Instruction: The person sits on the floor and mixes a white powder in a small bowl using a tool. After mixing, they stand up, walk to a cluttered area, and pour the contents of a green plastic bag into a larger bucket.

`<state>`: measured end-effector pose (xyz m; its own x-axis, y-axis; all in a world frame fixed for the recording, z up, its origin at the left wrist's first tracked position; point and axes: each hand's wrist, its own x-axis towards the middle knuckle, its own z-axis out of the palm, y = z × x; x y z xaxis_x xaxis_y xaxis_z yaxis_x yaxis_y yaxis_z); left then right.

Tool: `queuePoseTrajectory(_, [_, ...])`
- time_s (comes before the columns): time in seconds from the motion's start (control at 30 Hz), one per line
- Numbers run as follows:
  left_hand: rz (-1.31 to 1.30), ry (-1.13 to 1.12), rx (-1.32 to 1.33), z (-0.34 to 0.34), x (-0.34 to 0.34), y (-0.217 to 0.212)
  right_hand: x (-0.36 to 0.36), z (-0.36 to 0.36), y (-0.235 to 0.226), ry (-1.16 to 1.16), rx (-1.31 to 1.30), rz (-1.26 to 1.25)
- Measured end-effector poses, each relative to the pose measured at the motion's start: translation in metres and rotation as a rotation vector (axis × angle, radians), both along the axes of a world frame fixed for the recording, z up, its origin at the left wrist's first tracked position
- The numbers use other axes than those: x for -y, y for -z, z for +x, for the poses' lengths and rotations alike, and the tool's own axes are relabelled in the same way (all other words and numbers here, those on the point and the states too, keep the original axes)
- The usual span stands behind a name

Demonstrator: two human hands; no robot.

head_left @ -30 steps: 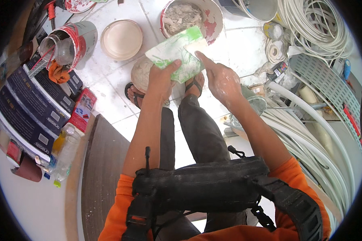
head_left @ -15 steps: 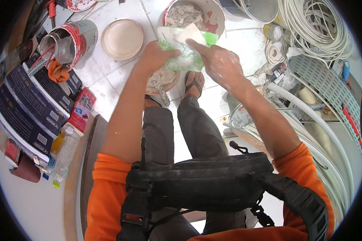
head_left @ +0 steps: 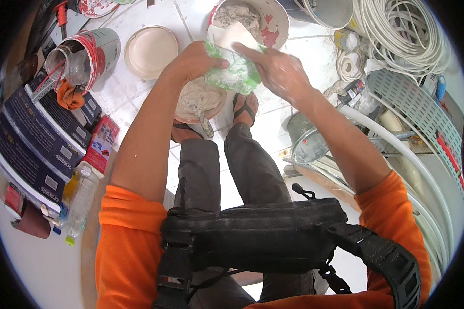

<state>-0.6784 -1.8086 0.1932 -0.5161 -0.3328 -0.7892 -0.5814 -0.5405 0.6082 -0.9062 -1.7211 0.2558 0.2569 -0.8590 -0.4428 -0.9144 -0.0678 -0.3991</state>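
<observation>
My left hand [head_left: 197,63] grips the left edge of a flat green plastic sheet [head_left: 234,72] smeared with white paste, its thumb lying on top. A flat white scraper-like piece [head_left: 233,36] is pinched in my right hand [head_left: 281,74], against the sheet's upper part. Right below the sheet, between my feet, a round container of creamy paste [head_left: 191,103] has a smeared trowel-like tool [head_left: 203,121] lying in it. Beyond my hands stands a white bucket [head_left: 279,23], lumpy whitish material inside it.
A round lid [head_left: 151,52] lies on the tiled floor at left, beside a tipped bucket with red trim [head_left: 107,49]. Dark boxes [head_left: 31,149] and a clear bottle [head_left: 82,201] are farther left. At right are coiled white cable [head_left: 402,36], a grey bucket [head_left: 307,136] and a perforated green panel [head_left: 423,108].
The green sheet has tilted and looks narrower. The white piece has shifted left and up along it, with both hands slightly higher. More of the paste container below shows.
</observation>
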Motion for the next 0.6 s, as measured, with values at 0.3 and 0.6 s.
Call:
queuePoseTrajectory(0.3, [-0.047, 0.051, 0.029, -0.012, -0.001, -0.007, -0.001, 0.02, -0.004, 0.18, 0.1, 0.006])
queuePoseTrajectory(0.6, [-0.039, 0.112, 0.066, -0.019, 0.002, -0.014, 0.002, 0.037, 0.001, 0.406, 0.272, -0.01])
